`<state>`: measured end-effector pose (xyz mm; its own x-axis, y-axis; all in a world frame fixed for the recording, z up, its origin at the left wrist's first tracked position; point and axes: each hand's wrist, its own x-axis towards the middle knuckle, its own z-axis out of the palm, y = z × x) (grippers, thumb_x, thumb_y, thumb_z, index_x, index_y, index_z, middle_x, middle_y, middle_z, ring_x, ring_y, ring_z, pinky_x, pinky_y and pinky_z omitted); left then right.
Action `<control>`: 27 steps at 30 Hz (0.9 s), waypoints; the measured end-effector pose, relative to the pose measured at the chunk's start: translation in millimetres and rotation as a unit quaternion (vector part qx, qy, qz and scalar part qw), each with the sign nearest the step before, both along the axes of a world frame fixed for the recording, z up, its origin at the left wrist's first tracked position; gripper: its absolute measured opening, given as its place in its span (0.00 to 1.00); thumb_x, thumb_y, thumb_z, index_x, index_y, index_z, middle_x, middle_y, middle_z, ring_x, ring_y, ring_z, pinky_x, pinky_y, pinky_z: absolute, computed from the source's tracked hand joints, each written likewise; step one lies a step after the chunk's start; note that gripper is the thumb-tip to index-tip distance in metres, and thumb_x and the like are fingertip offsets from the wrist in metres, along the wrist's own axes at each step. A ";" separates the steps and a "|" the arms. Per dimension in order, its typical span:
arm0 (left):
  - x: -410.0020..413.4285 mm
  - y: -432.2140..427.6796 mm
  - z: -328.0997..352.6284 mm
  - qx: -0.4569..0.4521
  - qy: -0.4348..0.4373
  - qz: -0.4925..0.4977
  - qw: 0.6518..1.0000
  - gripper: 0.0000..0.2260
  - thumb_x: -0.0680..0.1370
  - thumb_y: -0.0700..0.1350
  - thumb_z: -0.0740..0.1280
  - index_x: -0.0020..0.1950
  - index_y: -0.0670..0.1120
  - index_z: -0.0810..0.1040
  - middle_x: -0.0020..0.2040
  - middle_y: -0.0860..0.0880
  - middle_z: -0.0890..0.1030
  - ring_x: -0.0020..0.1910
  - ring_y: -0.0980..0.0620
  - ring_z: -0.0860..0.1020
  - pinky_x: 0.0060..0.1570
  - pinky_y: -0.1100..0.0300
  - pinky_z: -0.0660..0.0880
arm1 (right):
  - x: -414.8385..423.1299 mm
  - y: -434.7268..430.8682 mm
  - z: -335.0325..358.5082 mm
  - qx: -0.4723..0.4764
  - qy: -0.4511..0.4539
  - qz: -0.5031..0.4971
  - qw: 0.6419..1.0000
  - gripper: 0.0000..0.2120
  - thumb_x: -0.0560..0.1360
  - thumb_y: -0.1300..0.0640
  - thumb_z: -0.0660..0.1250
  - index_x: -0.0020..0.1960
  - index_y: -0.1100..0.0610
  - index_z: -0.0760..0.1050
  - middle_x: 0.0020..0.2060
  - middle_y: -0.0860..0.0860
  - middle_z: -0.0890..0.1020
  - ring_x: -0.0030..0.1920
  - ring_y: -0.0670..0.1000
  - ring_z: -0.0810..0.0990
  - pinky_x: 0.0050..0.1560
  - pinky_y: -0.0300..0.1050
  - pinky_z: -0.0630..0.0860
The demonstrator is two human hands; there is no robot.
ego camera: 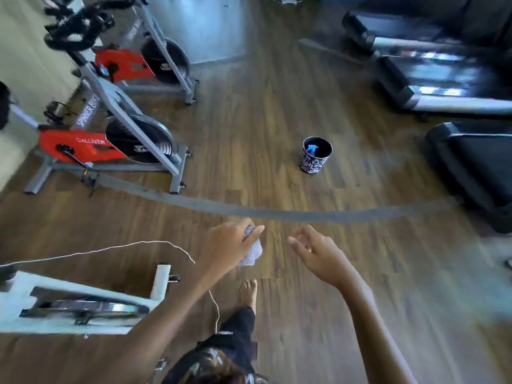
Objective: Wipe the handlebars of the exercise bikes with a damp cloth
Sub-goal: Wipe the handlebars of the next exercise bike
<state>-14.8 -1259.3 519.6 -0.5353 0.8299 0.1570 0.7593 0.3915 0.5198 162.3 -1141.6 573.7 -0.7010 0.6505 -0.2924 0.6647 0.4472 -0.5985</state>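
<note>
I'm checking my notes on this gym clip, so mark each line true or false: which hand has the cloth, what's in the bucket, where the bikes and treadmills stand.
1. The left hand grips the pale grey cloth. True.
2. The right hand holds a spray bottle. False: it is empty, fingers spread.
3. The blue spray bottle sits inside the black patterned bucket. True.
4. The cloth is touching the black handlebars of the red and grey exercise bike. False: it is held over the wooden floor.
</note>
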 end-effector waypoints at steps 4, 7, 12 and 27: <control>-56.0 68.2 5.7 0.009 0.012 0.057 0.998 0.18 0.80 0.60 0.60 0.37 0.49 0.70 0.29 0.56 0.68 0.33 0.50 0.74 0.32 0.59 0.57 | -73.1 78.6 0.0 -0.017 -0.007 0.062 0.998 0.13 0.79 0.44 0.60 0.58 0.51 0.72 0.48 0.45 0.81 0.50 0.49 0.79 0.57 0.56 0.75; -99.4 108.6 16.3 0.011 -0.032 0.107 0.994 0.16 0.81 0.58 0.61 0.42 0.47 0.75 0.33 0.54 0.73 0.37 0.48 0.76 0.35 0.59 0.60 | -131.3 132.1 6.4 0.001 -0.003 0.115 0.993 0.13 0.79 0.42 0.59 0.55 0.50 0.71 0.46 0.44 0.80 0.48 0.49 0.79 0.54 0.55 0.75; -162.9 146.0 26.8 0.037 0.001 0.208 0.977 0.19 0.79 0.61 0.60 0.41 0.47 0.76 0.31 0.55 0.72 0.31 0.50 0.73 0.34 0.59 0.64 | -222.0 196.3 16.1 -0.001 0.032 0.184 0.982 0.10 0.80 0.44 0.59 0.54 0.49 0.73 0.49 0.45 0.81 0.49 0.47 0.79 0.54 0.51 0.75; -265.0 190.2 44.5 -0.047 0.044 0.629 0.774 0.17 0.77 0.61 0.63 0.42 0.48 0.80 0.37 0.43 0.82 0.37 0.38 0.81 0.30 0.54 0.73 | -513.5 268.1 12.9 -0.069 0.074 0.585 0.805 0.16 0.79 0.48 0.64 0.63 0.55 0.72 0.45 0.49 0.78 0.46 0.48 0.77 0.46 0.40 0.67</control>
<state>-279.8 -1069.2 564.0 -0.9203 -0.3305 0.2091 -0.2238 0.8835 0.4115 -351.2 -873.5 586.6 -0.8441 -0.5113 -0.1616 -0.2467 0.6378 -0.7296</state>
